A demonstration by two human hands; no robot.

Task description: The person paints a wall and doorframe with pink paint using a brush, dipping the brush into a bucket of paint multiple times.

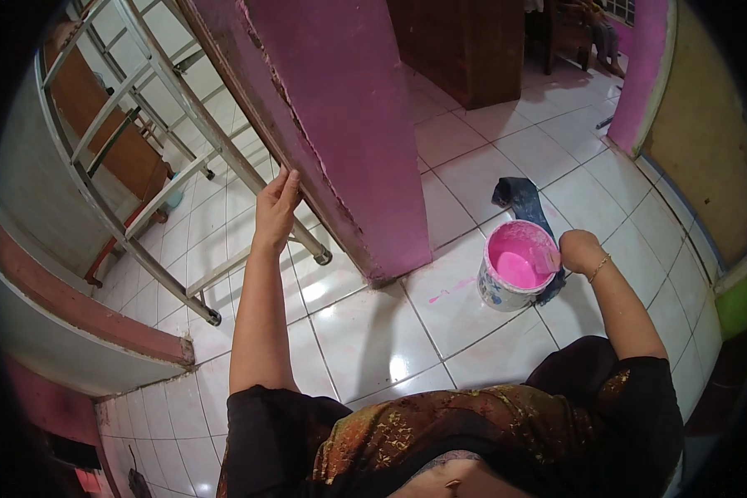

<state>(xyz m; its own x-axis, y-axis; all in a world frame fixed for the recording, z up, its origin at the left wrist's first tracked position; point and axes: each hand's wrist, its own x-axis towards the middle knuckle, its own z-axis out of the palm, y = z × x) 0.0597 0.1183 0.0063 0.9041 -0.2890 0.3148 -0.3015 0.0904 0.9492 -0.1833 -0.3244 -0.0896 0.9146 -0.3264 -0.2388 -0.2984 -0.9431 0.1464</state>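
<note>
Glossy white floor tiles [373, 332], pink pillar [340, 124], metal ladder [141, 124] at left, dark wooden cabinet [465, 41] beyond.

A home interior mid-repaint: white tiled floor [373, 340], pink wall [349, 124], aluminium ladder [141, 108] upper left, wooden furniture [465, 41] at top.

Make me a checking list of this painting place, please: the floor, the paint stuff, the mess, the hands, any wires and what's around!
Surface: glossy white tiled floor, pink paint smear beside the bucket.
Job's things: white paint bucket holding pink paint; pink wall pillar with a rough, chipped edge.
Clutter: dark cloth lying behind the bucket.
Grippers: left hand flat against the pillar's edge; right hand at the bucket's rim, what it holds is hidden.
Cables: nothing seen.
Surroundings: metal ladder, wooden cabinet.
</note>
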